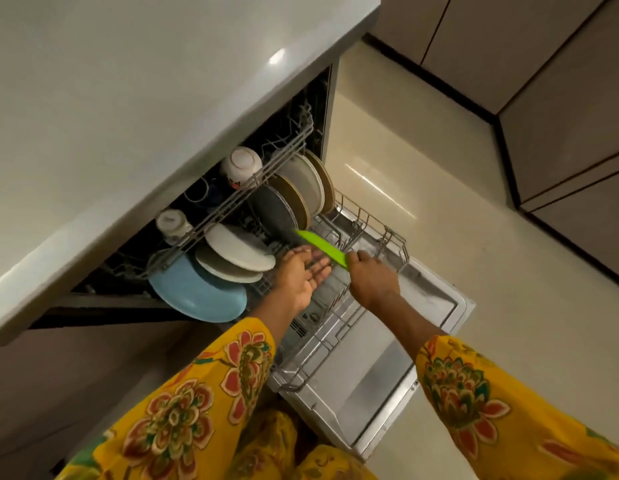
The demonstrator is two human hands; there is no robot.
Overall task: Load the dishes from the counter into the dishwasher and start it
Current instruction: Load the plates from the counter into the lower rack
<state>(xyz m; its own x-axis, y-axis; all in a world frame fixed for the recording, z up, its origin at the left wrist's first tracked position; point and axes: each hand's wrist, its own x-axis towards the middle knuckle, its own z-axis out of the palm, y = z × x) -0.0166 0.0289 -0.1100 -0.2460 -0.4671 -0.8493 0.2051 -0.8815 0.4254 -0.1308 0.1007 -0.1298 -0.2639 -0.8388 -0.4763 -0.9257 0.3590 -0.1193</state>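
- We see the right hand [372,280] pinching one end of a flat bright green utensil [320,245], thumb and fingers curled round its near end.
- The green utensil slants up toward 10 o'clock from that hand, over the lower rack [339,322]; we cannot tell what kind of tool it is.
- Left hand [301,277] sits at 9 o'clock of the right hand, just beside it, palm up, fingers straight and relaxed, holding nothing; fingertips near the utensil, contact unclear.
- Dishwasher door [387,379] is dropped open toward 5 o'clock, lower rack pulled out over it.
- Lower rack holds plates on edge: a blue plate [197,294] at 9 o'clock of the left hand, two white plates [238,252] just above it at 10 o'clock.
- Further at 12 o'clock stand a dark grey plate [275,209], a brown-rimmed plate [294,199] and a pale plate [306,180], packed close together.
- Upper rack [231,202] sits mostly under the counter [128,98]; we see an upturned white bowl [240,166] and a small white cup [173,223] in it.
- Both arms wear yellow floral sleeves [183,410].
- Pale floor [474,237] at 3 o'clock, cabinet fronts [560,116] at 2 o'clock.
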